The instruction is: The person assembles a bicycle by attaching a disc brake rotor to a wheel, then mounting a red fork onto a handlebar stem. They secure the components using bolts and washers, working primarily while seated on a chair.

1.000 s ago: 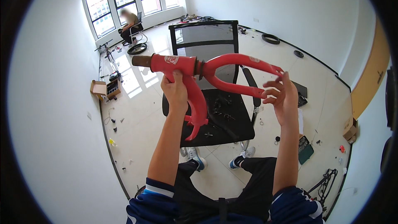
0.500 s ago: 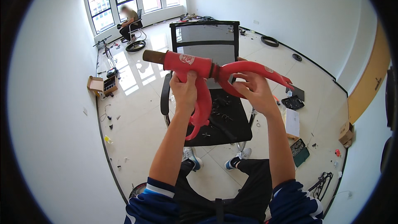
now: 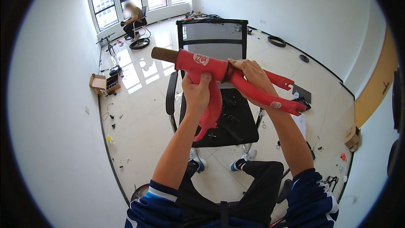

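A red bicycle frame (image 3: pixel 214 106) hangs above a black chair, its head tube slanting down to the right. My left hand (image 3: pixel 197 95) is closed around the frame just below the head tube, thumb on top. A brownish steerer tube (image 3: pixel 163 55) sticks out at the left end. At the other end the red fork (image 3: pixel 270 99) spreads its two legs to the right, slotted tips showing. My right hand (image 3: pixel 253 76) lies over the fork between its legs, fingertips near the dark ring at the crown; its grip is partly hidden by the near leg.
Under the frame stands the black chair (image 3: pixel 247 137) with small dark parts on its seat. A person (image 3: pixel 134 19) sits by the windows near a tyre (image 3: pixel 139 43). An open cardboard box (image 3: pixel 98 81) lies at the left wall, another box (image 3: pixel 352 136) at the right.
The fork has turned in the head tube, so both legs now show side by side. My right hand has shifted from the fork leg toward the crown. My left hand keeps its hold.
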`<act>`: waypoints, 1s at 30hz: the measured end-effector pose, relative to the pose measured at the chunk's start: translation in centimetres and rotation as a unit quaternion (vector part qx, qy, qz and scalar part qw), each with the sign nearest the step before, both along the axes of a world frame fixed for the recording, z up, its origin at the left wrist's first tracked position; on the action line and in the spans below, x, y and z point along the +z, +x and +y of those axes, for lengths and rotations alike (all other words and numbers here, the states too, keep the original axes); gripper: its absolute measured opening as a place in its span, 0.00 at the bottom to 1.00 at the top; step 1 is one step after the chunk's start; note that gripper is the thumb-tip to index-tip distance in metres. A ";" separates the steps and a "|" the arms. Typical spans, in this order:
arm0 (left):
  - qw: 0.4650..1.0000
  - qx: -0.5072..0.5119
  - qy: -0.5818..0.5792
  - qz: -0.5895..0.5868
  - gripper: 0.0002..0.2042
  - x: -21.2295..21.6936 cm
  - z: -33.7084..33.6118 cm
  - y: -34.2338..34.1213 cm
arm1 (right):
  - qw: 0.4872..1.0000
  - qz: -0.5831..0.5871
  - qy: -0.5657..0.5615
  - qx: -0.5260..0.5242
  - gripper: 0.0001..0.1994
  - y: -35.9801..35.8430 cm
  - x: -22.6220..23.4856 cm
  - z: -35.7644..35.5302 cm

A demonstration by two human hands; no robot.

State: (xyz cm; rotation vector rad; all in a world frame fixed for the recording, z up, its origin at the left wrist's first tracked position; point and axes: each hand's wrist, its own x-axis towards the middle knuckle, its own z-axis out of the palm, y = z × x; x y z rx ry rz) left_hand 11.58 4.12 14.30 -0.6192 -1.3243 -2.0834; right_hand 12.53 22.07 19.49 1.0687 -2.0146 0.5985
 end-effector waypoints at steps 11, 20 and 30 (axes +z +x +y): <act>0.972 -0.215 0.042 -0.083 0.35 4.5 -7.1 -0.1 | 0.999 0.027 -0.024 -0.014 0.19 -0.7 0.0 -2.0; 0.975 -0.056 0.209 -0.054 0.10 7.2 -5.4 0.0 | 0.988 0.144 0.017 -0.046 0.20 -2.8 0.2 -2.7; 0.965 0.090 0.240 -0.051 0.12 8.3 -8.1 2.0 | 0.969 0.116 -0.130 -0.173 0.28 0.0 -9.1 -1.8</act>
